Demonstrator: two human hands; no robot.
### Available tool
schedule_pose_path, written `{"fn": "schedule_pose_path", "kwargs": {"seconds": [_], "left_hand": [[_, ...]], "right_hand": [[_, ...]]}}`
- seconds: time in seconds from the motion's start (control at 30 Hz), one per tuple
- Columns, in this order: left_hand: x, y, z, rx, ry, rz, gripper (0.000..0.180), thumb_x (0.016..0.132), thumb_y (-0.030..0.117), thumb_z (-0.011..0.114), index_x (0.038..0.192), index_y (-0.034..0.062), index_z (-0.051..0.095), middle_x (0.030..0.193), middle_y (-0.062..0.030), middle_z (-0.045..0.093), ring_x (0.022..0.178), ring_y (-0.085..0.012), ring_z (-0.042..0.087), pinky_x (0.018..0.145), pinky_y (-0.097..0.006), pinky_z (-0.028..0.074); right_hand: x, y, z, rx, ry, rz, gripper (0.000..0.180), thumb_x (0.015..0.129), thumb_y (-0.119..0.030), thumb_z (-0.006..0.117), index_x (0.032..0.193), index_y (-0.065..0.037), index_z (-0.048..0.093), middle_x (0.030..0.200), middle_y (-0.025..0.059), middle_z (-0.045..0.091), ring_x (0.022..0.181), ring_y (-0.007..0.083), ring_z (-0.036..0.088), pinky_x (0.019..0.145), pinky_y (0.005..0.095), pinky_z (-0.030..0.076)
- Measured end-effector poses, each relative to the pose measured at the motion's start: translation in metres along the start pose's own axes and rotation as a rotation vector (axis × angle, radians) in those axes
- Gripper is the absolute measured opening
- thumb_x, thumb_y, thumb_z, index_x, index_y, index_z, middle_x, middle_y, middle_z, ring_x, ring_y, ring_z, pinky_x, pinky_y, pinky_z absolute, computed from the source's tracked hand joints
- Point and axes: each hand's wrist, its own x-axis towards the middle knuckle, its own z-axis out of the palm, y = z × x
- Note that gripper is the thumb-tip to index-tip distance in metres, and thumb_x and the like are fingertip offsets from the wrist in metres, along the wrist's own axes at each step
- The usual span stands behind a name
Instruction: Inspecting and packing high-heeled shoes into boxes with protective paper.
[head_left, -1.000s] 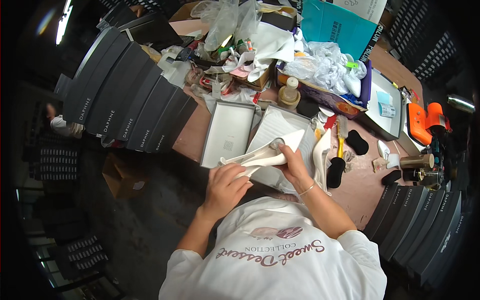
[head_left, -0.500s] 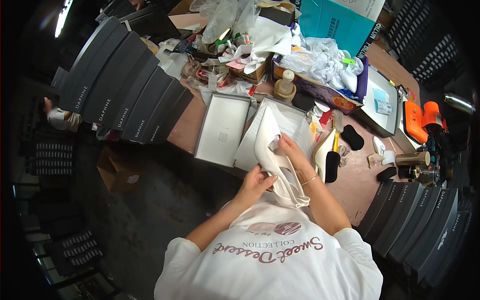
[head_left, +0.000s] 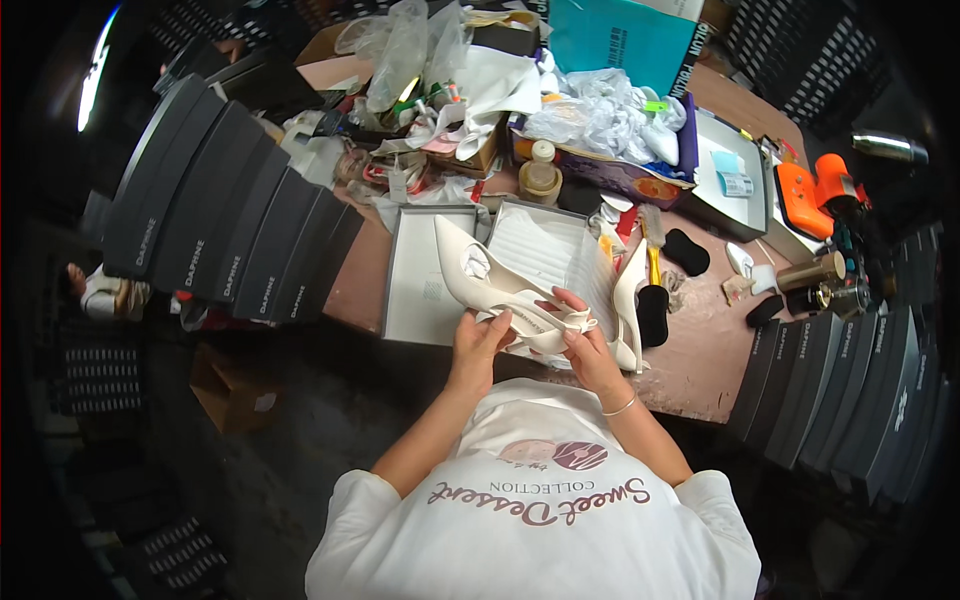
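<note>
Between my two hands is a cream pointed-toe shoe [head_left: 472,282] with a strap and a small bow at its heel end, its toe aimed up and to the left. My left hand [head_left: 480,345] grips its near side, thumb on top. The fingers of my right hand [head_left: 590,350] close round the heel end near the bow. Behind the shoe lies an open grey shoebox [head_left: 545,235] with white tissue in it, and its pale-lined lid [head_left: 415,290] is to the left. A second cream shoe [head_left: 627,300] rests just right of the box.
Tall stacks of dark shoeboxes stand at the left [head_left: 215,215] and right [head_left: 835,370]. At the back are a purple carton [head_left: 600,175] of plastic bags and a squeeze bottle [head_left: 541,175]. A brush [head_left: 653,245], black pads [head_left: 687,252] and an orange tool [head_left: 803,200] lie rightward.
The shoe has swung from nearly upright to toe pointing up-left. My right hand has slid from its middle to the heel end. The whole view has shifted slightly.
</note>
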Motion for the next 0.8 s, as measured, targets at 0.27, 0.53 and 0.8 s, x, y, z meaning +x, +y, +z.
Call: {"fn": "schedule_pose_path", "kwargs": {"seconds": [0.27, 0.53, 0.8], "left_hand": [[0.061, 0.048, -0.079, -0.349, 0.104, -0.289, 0.074, 0.082, 0.060, 0.059, 0.133, 0.0106, 0.037, 0.129, -0.0103, 0.044, 0.121, -0.0284, 0.045, 0.098, -0.048, 0.039], [0.083, 0.073, -0.127, -0.239, -0.013, -0.357, 0.055, 0.090, 0.058, 0.048, 0.121, 0.0118, 0.052, 0.122, -0.0047, 0.055, 0.113, -0.0201, 0.053, 0.091, -0.038, 0.046], [0.096, 0.079, -0.140, -0.158, -0.042, -0.463, 0.054, 0.090, 0.059, 0.048, 0.121, 0.0143, 0.053, 0.117, -0.0024, 0.058, 0.106, -0.0165, 0.057, 0.085, -0.033, 0.050]], "right_hand": [[0.025, 0.013, 0.021, 0.460, 0.063, 0.162, 0.054, 0.096, -0.040, 0.034, 0.121, 0.007, 0.046, 0.099, 0.0190, 0.064, 0.073, 0.0300, 0.068, 0.055, 0.0338, 0.060], [0.038, 0.064, 0.050, 0.790, 0.330, 0.189, 0.052, 0.095, -0.053, 0.035, 0.117, -0.011, 0.056, 0.088, 0.0119, 0.068, 0.062, 0.0242, 0.066, 0.051, 0.0332, 0.057], [0.026, 0.099, 0.064, 0.891, 0.427, 0.189, 0.054, 0.094, -0.059, 0.033, 0.120, -0.016, 0.055, 0.090, 0.0079, 0.065, 0.064, 0.0227, 0.062, 0.051, 0.0313, 0.052]]}}
